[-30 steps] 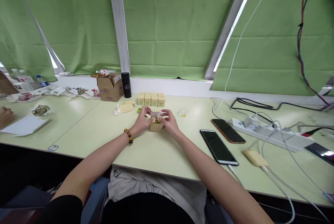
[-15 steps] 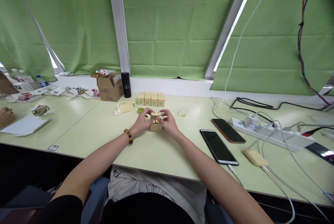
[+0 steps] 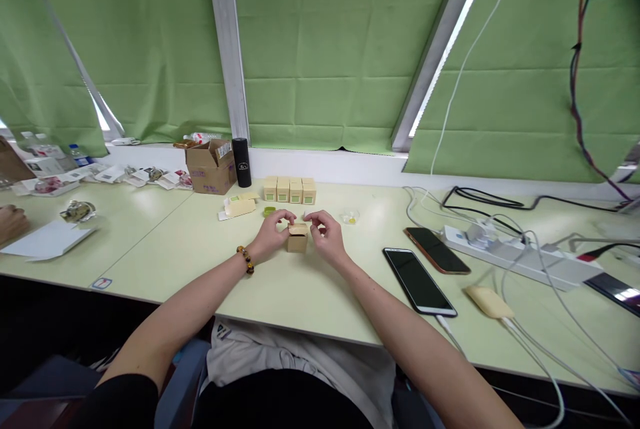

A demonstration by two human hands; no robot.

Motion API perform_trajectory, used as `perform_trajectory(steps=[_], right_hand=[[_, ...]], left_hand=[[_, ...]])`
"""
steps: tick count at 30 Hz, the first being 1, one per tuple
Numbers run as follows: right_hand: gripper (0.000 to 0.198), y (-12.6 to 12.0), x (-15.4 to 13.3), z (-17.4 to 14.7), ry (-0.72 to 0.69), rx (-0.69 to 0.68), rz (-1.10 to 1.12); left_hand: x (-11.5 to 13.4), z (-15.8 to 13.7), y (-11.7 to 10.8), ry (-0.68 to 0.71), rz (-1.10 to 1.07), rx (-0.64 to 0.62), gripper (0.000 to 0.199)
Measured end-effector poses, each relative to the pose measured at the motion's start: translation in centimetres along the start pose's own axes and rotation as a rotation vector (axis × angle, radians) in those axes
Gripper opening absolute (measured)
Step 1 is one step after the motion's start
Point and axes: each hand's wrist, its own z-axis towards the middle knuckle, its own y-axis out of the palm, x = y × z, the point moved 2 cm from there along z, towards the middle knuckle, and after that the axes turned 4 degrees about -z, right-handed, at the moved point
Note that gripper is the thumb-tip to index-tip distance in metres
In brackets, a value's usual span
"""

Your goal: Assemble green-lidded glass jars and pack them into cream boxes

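A small tan cardboard box (image 3: 297,240) stands upright on the table between my hands, its top flap lowered with a dark gap at the front edge. My left hand (image 3: 270,234) grips the box's left side, thumb against the side and fingers behind the top. Just right of the box, my right hand (image 3: 327,237) has its index finger and thumb apart, with nothing seen between them. Behind my left fingers sits a small green piece (image 3: 269,211). A clear little plastic dish (image 3: 350,217) with something yellow lies to the right.
Several similar boxes (image 3: 290,191) line up at the back, near an opened flat carton (image 3: 239,206), a black bottle (image 3: 242,162) and a larger carton (image 3: 210,168). Phones (image 3: 419,281) and a power strip (image 3: 520,256) lie right. Another person's hand (image 3: 13,224) is far left.
The box's top flap has come down from its raised position. My right hand has moved slightly off the box to the right, while my left hand stays by its left side.
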Motion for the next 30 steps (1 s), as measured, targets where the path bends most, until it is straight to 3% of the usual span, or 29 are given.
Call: perform_trajectory(steps=[8, 14, 30], right_hand=[[0.007, 0.0, -0.2, -0.2, -0.075, -0.038, -0.079], [0.005, -0.1, -0.1, -0.3, -0.122, -0.045, -0.127], [0.007, 0.0, 0.1, -0.7, -0.278, -0.129, -0.336]], left_hand=[[0.2, 0.1, -1.2, 0.193, 0.134, -0.019, 0.016], [1.4, -0.1, -2.1, 0.344, 0.335, -0.097, 0.011], [1.3, -0.2, -2.2, 0.315, 0.375, -0.211, 0.015]])
